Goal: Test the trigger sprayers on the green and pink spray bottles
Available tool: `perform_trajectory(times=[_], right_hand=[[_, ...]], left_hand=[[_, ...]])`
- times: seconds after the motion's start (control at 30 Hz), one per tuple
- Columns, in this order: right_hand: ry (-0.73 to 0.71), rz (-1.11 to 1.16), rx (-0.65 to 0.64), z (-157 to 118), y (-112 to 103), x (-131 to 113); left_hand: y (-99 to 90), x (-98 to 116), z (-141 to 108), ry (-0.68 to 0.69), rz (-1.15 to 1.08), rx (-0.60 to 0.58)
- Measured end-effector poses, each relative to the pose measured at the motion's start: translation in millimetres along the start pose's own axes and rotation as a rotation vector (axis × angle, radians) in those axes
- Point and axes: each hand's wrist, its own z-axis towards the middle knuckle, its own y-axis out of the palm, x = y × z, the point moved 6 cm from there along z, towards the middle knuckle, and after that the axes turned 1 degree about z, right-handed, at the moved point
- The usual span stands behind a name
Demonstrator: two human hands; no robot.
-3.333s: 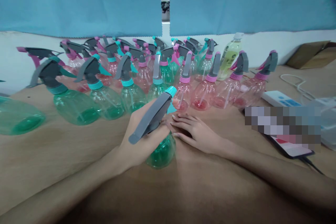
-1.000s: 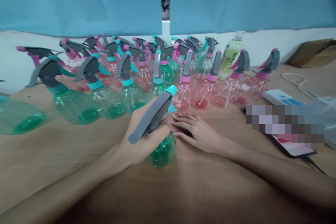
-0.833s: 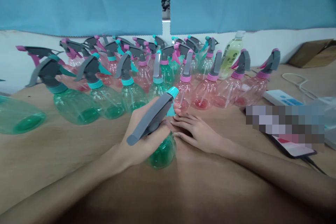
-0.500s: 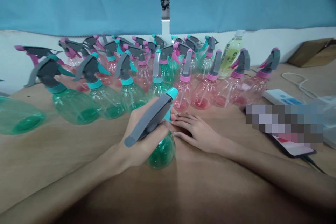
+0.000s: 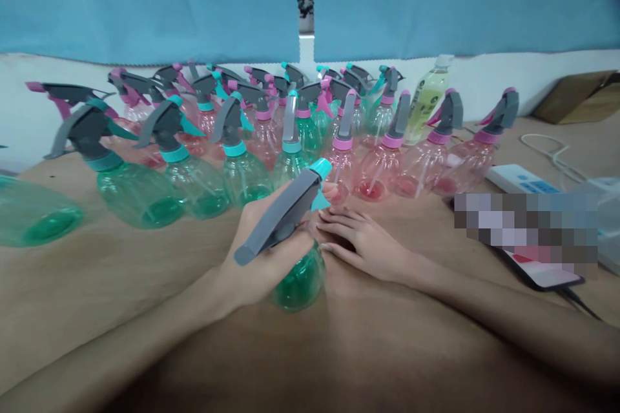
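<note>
A clear green spray bottle [image 5: 301, 281] with a grey trigger head [image 5: 278, 219] and a turquoise nozzle stands in front of me, with its head pointing away to the right. My left hand [image 5: 259, 274] is wrapped round its neck just under the head. Some of its fingertips show behind the turquoise trigger. Close to the bottle's right side, my right hand [image 5: 371, 242] lies palm down on the table, fingers stretched out and holding nothing. Whether its fingertips touch the bottle I cannot tell.
Several green and pink spray bottles [image 5: 198, 190] stand in rows beyond my hands. A drink bottle [image 5: 426, 100] is behind them. At right lie a phone [image 5: 547, 271], a white power strip [image 5: 520, 181], a cable and a cardboard box [image 5: 574, 100]. A green bottle body [image 5: 39, 210] is at far left.
My left hand and the spray bottle's head have shifted slightly to the right. The left fingertips near the trigger sit a bit higher and more of the trigger shows. My right hand has barely moved.
</note>
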Motion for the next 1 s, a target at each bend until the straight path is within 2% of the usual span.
perform_trajectory(times=[0.23,0.63,1.0], right_hand=[[-0.004,0.007,0.001,0.1,0.3,0.6],[0.001,-0.002,-0.006,-0.2,1.5,1.3],[0.004,-0.002,-0.004,-0.2,-0.1,-0.2]], left_hand=[[1.2,-0.6,-2.4,0.011,-0.071,0.036],[2.7,-4.8,-1.4,0.046,-0.110,0.006],[1.0,0.9,-0.5,0.060,-0.137,0.007]])
